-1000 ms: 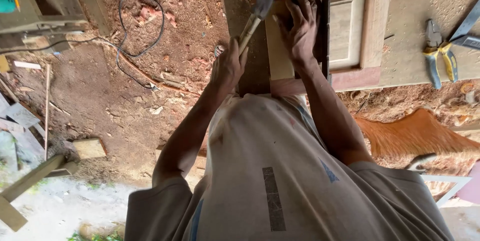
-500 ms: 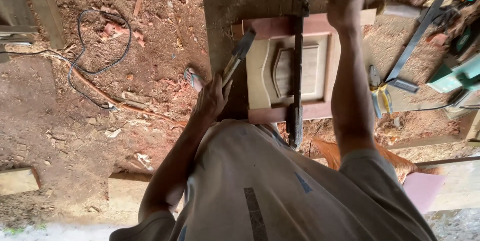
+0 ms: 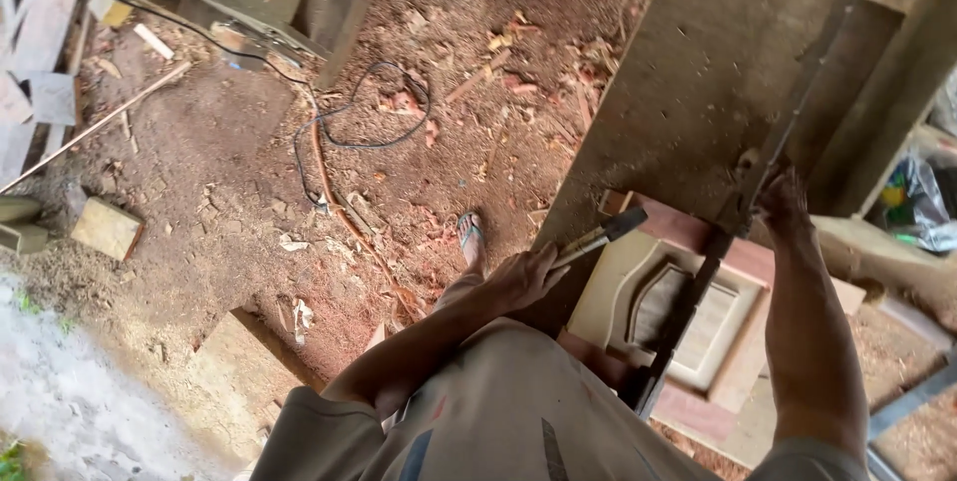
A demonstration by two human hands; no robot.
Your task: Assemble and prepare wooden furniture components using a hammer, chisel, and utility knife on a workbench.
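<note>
Holding a hammer over a clamped wooden panel

Gripping a hammer [image 3: 598, 238] by its wooden handle, the left hand [image 3: 523, 277] is closing its fingers fully round the lower end of the handle, so this grip is shut on the tool. The dark hammer head is pointing up and to the right, hovering just above the near corner of a carved wooden panel [image 3: 688, 317]. The panel, pale in the middle with a reddish frame, is lying flat on the table [image 3: 688, 92], a broad, dusty wooden surface.

A long dark metal bar clamp [image 3: 788, 132] is running diagonally across the panel, from the lower middle of the view up to the top right. The right hand [image 3: 783, 202] is resting on this bar where it crosses the far edge of the panel. Whether its fingers are wrapping round the bar or only pressing on it cannot be told from this angle.

The step in hand seems to be tapping or seating the panel's frame while the clamp is holding it. The next move would probably call for a short, controlled swing onto the frame corner, with the right hand steadying the bar well away from the hammer's path.

Beyond the table, the dirt floor [image 3: 199, 142] is carrying wood shavings, a looping black cable [image 3: 359, 132], scrap blocks, and the person's sandalled foot [image 3: 471, 237].
</note>
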